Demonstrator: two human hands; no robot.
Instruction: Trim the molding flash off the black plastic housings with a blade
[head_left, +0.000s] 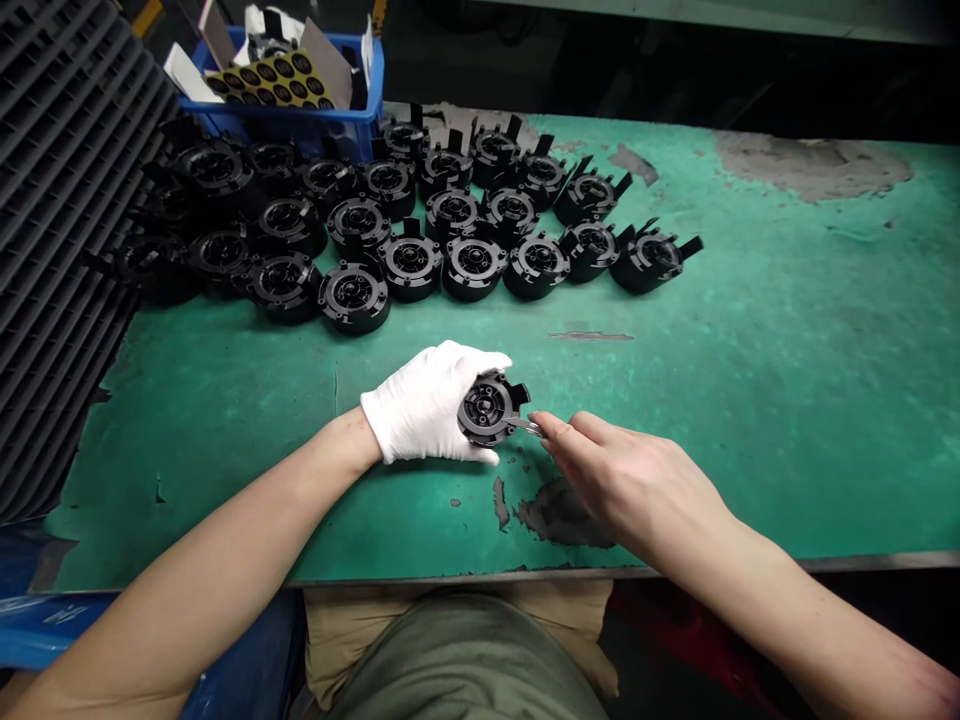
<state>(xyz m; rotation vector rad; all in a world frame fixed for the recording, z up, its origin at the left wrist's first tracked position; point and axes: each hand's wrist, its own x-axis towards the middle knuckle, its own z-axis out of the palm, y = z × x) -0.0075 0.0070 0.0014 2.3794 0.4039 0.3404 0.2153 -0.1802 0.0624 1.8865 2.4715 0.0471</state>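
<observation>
My left hand [431, 405], in a white glove, is closed round a round black plastic housing [486, 408] with rings, small holes and a tab on its rim. The housing is turned so its ringed face shows. In my bare right hand [611, 465] is a small thin metal tool [523, 426], pinched between thumb and fingers. Its tip meets the right side of the housing's rim; whether it is a blade or tweezers I cannot tell.
Several similar black housings [474, 262] stand in rows across the back left of the green worktop [787, 350]. Behind them is a blue bin [315, 122] with a sheet of round stickers [281, 78]. A grey ribbed panel [64, 250] borders the left side.
</observation>
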